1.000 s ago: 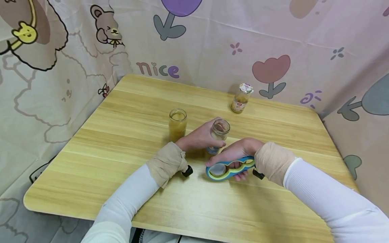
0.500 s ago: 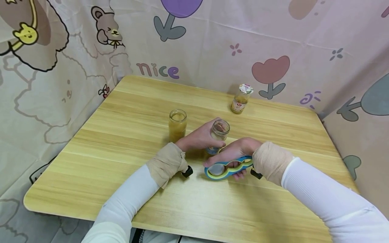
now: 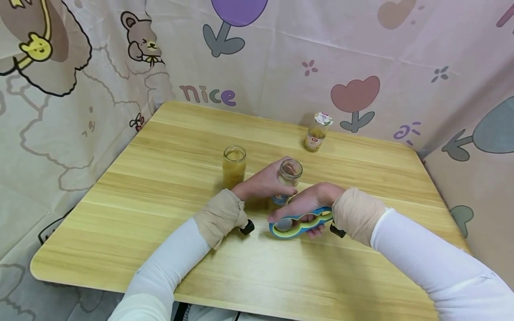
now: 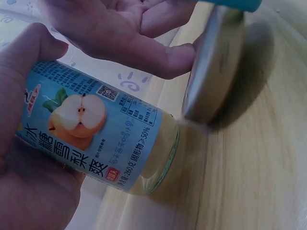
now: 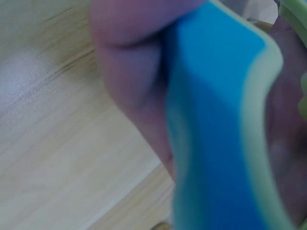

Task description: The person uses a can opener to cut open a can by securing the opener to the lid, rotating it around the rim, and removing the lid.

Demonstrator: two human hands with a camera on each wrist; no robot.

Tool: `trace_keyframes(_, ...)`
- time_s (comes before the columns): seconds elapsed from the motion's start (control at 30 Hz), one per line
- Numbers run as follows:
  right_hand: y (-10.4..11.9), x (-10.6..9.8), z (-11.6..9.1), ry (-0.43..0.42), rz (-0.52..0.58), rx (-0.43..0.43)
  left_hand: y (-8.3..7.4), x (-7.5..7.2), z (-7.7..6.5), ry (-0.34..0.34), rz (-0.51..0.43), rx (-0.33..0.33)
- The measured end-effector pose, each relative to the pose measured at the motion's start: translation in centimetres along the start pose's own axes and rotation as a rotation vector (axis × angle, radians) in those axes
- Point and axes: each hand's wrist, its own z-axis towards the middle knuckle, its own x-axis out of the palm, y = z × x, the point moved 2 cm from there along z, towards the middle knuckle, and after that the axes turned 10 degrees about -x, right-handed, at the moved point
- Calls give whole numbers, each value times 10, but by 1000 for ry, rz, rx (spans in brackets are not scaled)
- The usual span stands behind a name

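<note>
Around a glass jar (image 3: 291, 174) curls my left hand (image 3: 263, 181); the jar's mouth is uncovered. Its blue label (image 4: 86, 122), printed with a cut pear, faces the left wrist camera, and pale liquid shows at the base. My right hand (image 3: 309, 198) grips a blue and yellow jar opener (image 5: 216, 110) just in front of the jar. A round lid (image 3: 284, 224) sits in the opener's largest opening. In the left wrist view that lid (image 4: 216, 67) appears edge-on, close over the table beside the jar, with a right fingertip against it.
Left of my left hand stands an open glass jar (image 3: 234, 167) of yellowish liquid. A smaller jar (image 3: 315, 136) with a patterned cover is at the back of the wooden table (image 3: 160, 178). Printed cloth (image 3: 277, 67) hangs behind the table and at both sides.
My right hand, with the opener and lid, has shifted slightly left. The left hand and its jar stay in place, and the head view has tipped up a little.
</note>
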Motion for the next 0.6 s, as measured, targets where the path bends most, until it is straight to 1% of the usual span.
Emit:
trace_keyframes(0.1, 2, 1, -1, -29, 27, 7, 1, 0, 0, 0, -9, 5)
trace_keyframes(0.2, 2, 1, -1, -40, 26, 0, 1, 0, 0, 1, -21, 5)
trace_keyframes(0.47, 1, 2, 0, 2, 4, -34, 0, 0, -1, -7, -14, 8)
trace_keyframes(0.6, -4, 1, -3, -6, -11, -80, 0, 0, -2, -8, -3, 16)
